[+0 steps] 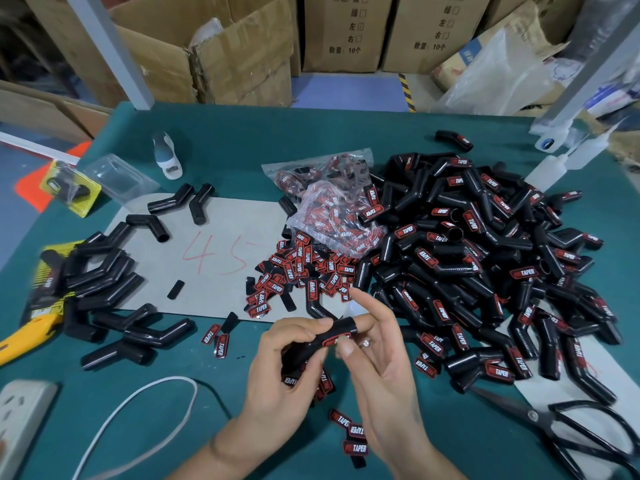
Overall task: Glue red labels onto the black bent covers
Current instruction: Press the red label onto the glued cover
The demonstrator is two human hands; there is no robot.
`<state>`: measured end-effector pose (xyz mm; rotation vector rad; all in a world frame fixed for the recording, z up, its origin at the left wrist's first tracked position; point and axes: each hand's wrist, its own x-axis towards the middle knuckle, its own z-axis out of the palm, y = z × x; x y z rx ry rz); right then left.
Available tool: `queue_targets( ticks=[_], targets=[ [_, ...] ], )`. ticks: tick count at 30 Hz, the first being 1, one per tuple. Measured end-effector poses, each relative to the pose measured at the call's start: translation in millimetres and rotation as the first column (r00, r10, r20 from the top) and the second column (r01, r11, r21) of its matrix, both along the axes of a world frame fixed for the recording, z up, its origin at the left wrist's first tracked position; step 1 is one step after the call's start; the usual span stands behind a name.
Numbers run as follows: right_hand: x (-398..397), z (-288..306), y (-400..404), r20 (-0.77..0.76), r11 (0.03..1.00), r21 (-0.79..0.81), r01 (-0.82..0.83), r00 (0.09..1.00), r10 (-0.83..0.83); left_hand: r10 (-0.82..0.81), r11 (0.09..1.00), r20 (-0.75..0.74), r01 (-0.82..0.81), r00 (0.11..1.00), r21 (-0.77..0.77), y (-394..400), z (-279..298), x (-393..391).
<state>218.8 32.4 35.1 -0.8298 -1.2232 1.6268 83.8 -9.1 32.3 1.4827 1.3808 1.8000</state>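
Head view, worktop (221,140) covered in green felt. Right half: large pile of labelled covers (485,258), black, bent, each with a red label, reaching to the right edge. Grey card sheet (221,244) at centre, red "45" written on it. Left edge: smaller pile of unlabelled covers (104,282), some lying on the card. Centre: heap of loose red labels (301,271) spilling from a clear bag (332,216) at the foot of the big pile. Near right corner: black scissors (561,431). Near left corner: white power strip (20,410) with white cable (138,403). Far right edge: clear glue bottles (568,157).

Near edge, centre: black bent cover (322,344) held above the felt between both hands. Left hand (287,368): fingers curled round the lower leg of the cover, thumb on top; a few labels show under the palm. Right hand (377,362): thumb pressing the red label (337,339) onto the upper leg of the cover, one finger supporting behind it, index finger raised and slightly bent, free of the part. A few labels lie on the felt beneath the right wrist.
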Motion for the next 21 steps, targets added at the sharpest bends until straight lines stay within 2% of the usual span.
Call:
queue_targets(
  ticks=[5,9,12,21],
  targets=[
    [-1,1,1,0.022,0.999,0.007,0.038,0.999,-0.039,-0.015,1.0,0.014,0.015,1.0,-0.021,0,2,-2],
    [1,4,1,0.126,0.996,0.079,0.046,0.991,-0.055,-0.062,0.996,0.114,0.069,0.992,-0.055,-1,7,-5],
    [0,8,-1,0.178,0.993,0.116,0.035,0.983,-0.055,-0.02,0.996,0.152,0.032,0.988,-0.078,0,10,-8],
    [-1,10,-3,0.185,0.986,0.146,0.081,0.977,-0.108,-0.046,0.993,0.172,0.064,0.984,-0.1,-2,14,-9]
  ],
)
